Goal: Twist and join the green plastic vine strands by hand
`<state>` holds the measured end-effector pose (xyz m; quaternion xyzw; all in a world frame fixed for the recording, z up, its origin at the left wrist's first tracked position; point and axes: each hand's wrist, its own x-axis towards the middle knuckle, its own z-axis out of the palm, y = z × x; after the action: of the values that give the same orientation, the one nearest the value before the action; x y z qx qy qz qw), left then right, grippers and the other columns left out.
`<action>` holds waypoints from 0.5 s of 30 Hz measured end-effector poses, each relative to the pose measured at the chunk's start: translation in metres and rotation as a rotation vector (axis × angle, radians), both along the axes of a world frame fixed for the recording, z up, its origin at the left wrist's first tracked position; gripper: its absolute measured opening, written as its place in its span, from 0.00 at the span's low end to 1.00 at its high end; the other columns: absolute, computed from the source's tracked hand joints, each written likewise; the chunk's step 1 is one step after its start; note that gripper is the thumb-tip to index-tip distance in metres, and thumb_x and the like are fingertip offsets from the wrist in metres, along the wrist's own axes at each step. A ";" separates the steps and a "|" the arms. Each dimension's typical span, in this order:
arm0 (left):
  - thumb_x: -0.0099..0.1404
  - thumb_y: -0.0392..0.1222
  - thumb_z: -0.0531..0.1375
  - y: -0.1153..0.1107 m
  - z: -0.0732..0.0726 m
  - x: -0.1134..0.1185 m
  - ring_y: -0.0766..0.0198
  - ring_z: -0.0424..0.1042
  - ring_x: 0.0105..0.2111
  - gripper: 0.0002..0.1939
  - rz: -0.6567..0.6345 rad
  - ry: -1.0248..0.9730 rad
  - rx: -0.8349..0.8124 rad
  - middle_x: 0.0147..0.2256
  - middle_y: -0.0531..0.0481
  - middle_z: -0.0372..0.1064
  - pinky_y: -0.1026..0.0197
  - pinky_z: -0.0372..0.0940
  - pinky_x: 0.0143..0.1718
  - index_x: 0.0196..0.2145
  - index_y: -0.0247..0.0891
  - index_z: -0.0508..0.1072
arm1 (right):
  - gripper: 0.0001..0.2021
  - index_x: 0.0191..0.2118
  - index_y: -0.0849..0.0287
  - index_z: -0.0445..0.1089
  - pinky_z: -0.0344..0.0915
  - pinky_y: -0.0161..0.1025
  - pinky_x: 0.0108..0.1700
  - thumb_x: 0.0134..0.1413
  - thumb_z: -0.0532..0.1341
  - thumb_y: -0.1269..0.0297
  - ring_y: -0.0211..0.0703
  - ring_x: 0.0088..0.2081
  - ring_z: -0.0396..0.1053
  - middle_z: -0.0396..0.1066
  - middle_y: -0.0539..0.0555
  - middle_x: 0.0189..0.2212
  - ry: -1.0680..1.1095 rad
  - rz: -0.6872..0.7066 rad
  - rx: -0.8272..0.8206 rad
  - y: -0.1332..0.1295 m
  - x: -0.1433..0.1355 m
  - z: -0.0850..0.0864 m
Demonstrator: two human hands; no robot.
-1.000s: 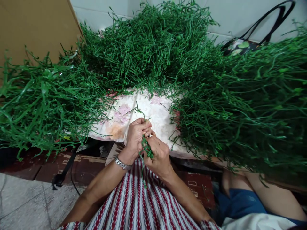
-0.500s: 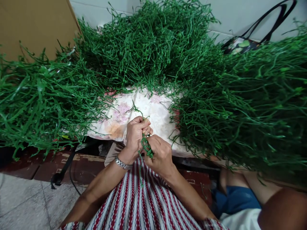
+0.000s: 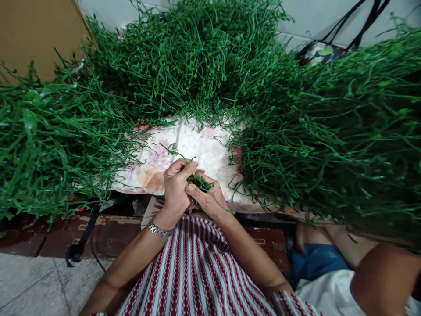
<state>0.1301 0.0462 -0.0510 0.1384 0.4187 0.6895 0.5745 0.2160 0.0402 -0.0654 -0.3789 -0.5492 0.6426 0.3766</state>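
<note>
In the middle of the head view my left hand [image 3: 176, 184], with a metal watch on its wrist, pinches a thin green stem [image 3: 176, 152] between thumb and fingers. The stem's branching end sticks out up and to the left. My right hand [image 3: 212, 199] is closed loosely round a small tangled bunch of green stems [image 3: 203, 183], thumb toward the left hand. One strand trails from it over the right wrist. Both hands touch, just above my lap at the near edge of a flowered cloth [image 3: 210, 147].
Big heaps of wiry green stems lie at the left [image 3: 59, 140], back [image 3: 197, 57] and right [image 3: 312, 136] of the cloth. A brown board [image 3: 36, 35] leans at the back left. A bag with black straps [image 3: 324, 52] stands behind. Another person's arm [image 3: 383, 278] is close at the lower right.
My right hand has rolled over, so its thumb and the bunch now face up. The strand that hung down now lies over the right wrist. The pinched stem leans further left.
</note>
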 end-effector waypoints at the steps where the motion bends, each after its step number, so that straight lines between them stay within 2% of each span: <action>1: 0.49 0.37 0.65 0.000 0.000 -0.001 0.72 0.67 0.22 0.12 -0.005 -0.009 0.002 0.19 0.59 0.61 0.67 0.65 0.28 0.18 0.35 0.64 | 0.17 0.25 0.60 0.57 0.52 0.30 0.25 0.48 0.62 0.54 0.31 0.23 0.52 0.53 0.46 0.21 0.003 0.005 -0.002 0.000 0.000 0.000; 7: 0.50 0.36 0.64 -0.004 0.009 -0.014 0.70 0.66 0.22 0.12 -0.144 -0.100 0.076 0.18 0.56 0.63 0.60 0.68 0.35 0.17 0.35 0.64 | 0.17 0.23 0.61 0.56 0.52 0.31 0.28 0.50 0.60 0.55 0.32 0.27 0.50 0.50 0.48 0.24 0.048 0.034 0.077 0.001 0.009 -0.002; 11: 0.52 0.36 0.63 -0.009 0.013 -0.019 0.68 0.69 0.24 0.09 -0.133 -0.163 0.045 0.20 0.54 0.66 0.59 0.68 0.38 0.19 0.35 0.66 | 0.16 0.24 0.61 0.58 0.51 0.31 0.28 0.50 0.61 0.54 0.32 0.26 0.49 0.51 0.48 0.24 0.105 0.045 0.029 0.001 0.012 -0.003; 13: 0.54 0.36 0.62 -0.011 0.014 -0.020 0.70 0.68 0.22 0.07 -0.155 -0.221 0.006 0.19 0.54 0.65 0.62 0.68 0.35 0.21 0.34 0.68 | 0.15 0.25 0.61 0.60 0.50 0.31 0.27 0.50 0.61 0.54 0.31 0.25 0.49 0.51 0.48 0.24 0.130 0.055 0.008 0.002 0.013 -0.004; 15: 0.54 0.34 0.61 -0.013 0.014 -0.019 0.73 0.64 0.19 0.07 -0.177 -0.260 -0.004 0.18 0.55 0.62 0.68 0.65 0.27 0.21 0.33 0.67 | 0.15 0.26 0.62 0.61 0.50 0.31 0.26 0.51 0.60 0.55 0.30 0.24 0.49 0.51 0.47 0.22 0.146 0.093 0.017 0.002 0.014 -0.003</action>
<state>0.1113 0.0334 -0.0369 0.0830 0.3282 0.6477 0.6826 0.2302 0.0417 -0.0688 -0.3021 -0.5426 0.6807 0.3885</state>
